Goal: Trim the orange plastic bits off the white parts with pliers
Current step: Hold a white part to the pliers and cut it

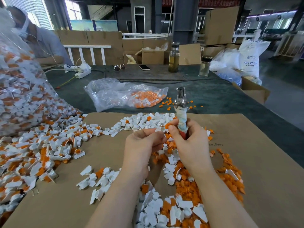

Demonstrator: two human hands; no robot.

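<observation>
Right hand: the right hand [189, 142] grips the pliers [181, 111] by the cloth-wrapped handles, nose pointing up and away (jaws look closed, hard to be sure).
Left hand: the left hand [141, 145] has its fingers curled, pinching a small white piece at the fingertips, just beside the right thumb.
Parts: white parts [49, 148] with orange still on them spill from the big clear bag [19, 89] across the cardboard sheet [256, 145].
Offcuts: orange bits [230, 180] heaped under the right forearm.
Behind: a smaller bag [121, 94] on the green table [213, 92].
</observation>
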